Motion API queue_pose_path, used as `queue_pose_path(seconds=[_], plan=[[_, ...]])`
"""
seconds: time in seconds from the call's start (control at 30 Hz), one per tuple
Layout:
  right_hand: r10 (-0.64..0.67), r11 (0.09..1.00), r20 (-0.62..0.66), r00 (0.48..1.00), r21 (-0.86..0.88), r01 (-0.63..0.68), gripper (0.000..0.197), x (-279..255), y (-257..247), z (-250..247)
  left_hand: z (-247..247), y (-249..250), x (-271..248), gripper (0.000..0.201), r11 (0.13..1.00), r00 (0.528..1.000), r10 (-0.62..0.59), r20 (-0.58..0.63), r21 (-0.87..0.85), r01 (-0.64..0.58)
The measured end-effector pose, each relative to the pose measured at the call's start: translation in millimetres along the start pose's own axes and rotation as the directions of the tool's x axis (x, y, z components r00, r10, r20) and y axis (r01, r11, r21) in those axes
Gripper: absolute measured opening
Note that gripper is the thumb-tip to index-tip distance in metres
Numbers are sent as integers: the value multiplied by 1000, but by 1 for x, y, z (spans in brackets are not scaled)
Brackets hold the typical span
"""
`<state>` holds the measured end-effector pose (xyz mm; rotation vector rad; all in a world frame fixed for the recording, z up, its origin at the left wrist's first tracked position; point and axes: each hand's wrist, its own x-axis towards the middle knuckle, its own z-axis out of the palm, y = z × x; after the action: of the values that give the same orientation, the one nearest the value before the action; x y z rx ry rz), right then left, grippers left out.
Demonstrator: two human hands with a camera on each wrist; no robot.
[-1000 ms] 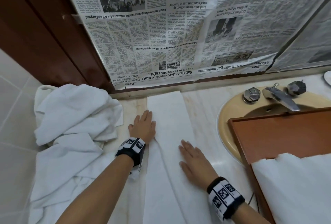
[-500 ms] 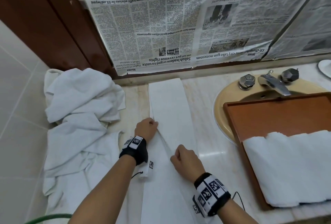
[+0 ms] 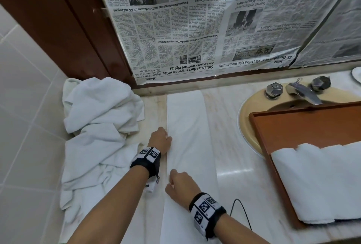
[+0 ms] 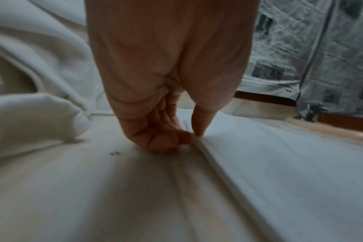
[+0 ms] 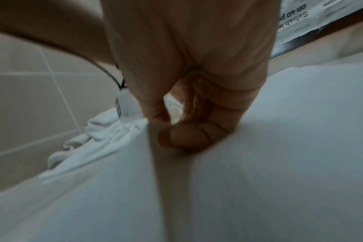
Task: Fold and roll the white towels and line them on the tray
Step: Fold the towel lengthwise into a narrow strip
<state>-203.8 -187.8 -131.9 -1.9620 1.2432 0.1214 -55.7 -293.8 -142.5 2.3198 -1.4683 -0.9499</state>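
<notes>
Roughly early-to-mid: some white towelling (image 3: 316,181) already sits on the wooden tray (image 3: 304,126). The left hand (image 3: 160,140) and right hand (image 3: 180,184) both pinch the folded towel strip's (image 3: 187,118) left edge on the marble counter (image 3: 232,165). Rolling's not started, and a crumpled towel pile (image 3: 97,126) waits.

White towel (image 3: 187,130) and white heap (image 3: 97,126) lie on a cream, faintly veined counter (image 3: 230,146), beside a tan sink (image 3: 252,111), reddish-brown tray (image 3: 312,126), black-and-white newspaper (image 3: 195,29), dark brown frame (image 3: 64,29), and black wristbands (image 3: 145,158) with checkered markers.
</notes>
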Motion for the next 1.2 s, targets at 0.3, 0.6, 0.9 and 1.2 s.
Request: queue_pose_path(seconds=[0.3, 0.6, 0.9, 1.2], plan=[[-187, 969, -424, 886, -227, 96, 42, 38, 55, -64, 1, -11, 6, 52, 948, 968, 250, -27, 207, -240], [129, 912, -143, 981, -372, -174, 70, 93, 106, -107, 9, -15, 20, 53, 910, 994, 87, 62, 402, -105], [-128, 869, -59, 990, -487, 83, 71, 149, 76, -114, 15, 19, 65, 52, 914, 980, 191, 51, 356, -197], [10, 909, -207, 978, -407, -95, 59, 182, 96, -165, -9, 11, 105, 53, 947, 986, 149, -70, 299, -122]])
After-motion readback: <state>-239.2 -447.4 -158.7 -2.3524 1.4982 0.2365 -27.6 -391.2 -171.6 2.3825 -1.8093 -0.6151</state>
